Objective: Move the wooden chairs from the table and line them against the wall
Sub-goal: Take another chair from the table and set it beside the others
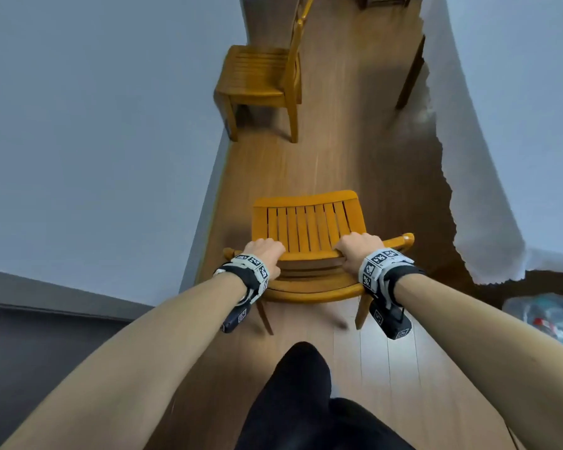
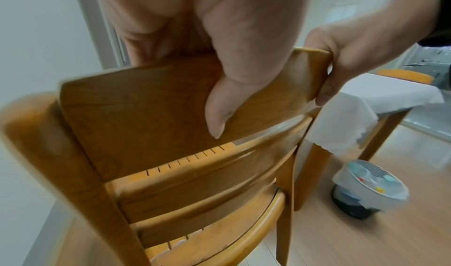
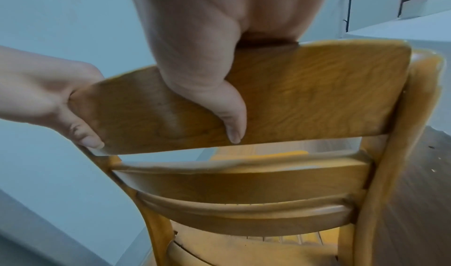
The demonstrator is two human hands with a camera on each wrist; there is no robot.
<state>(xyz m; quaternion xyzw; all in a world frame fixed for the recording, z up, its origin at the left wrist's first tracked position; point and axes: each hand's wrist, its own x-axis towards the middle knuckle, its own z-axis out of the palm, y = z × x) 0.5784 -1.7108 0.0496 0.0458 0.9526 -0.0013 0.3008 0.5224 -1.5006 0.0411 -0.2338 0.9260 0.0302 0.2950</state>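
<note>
Both hands grip one wooden chair (image 1: 309, 228) by its top back rail: my left hand (image 1: 265, 253) and right hand (image 1: 358, 251) curl fingers over the front, thumbs flat behind. Its seat points away from me, along the wall (image 1: 95, 125) on my left. A second chair (image 1: 257, 82) stands ahead by that wall; the clothed table (image 1: 501, 125) borders my right, bare floor between.

— Any text, label, brand or number legible?
— None is found. Only black-and-white square code markers are seen on the wrist bands (image 1: 253, 269), no letters or digits. The bin's (image 2: 371, 189) contents are too blurred to be read.
</note>
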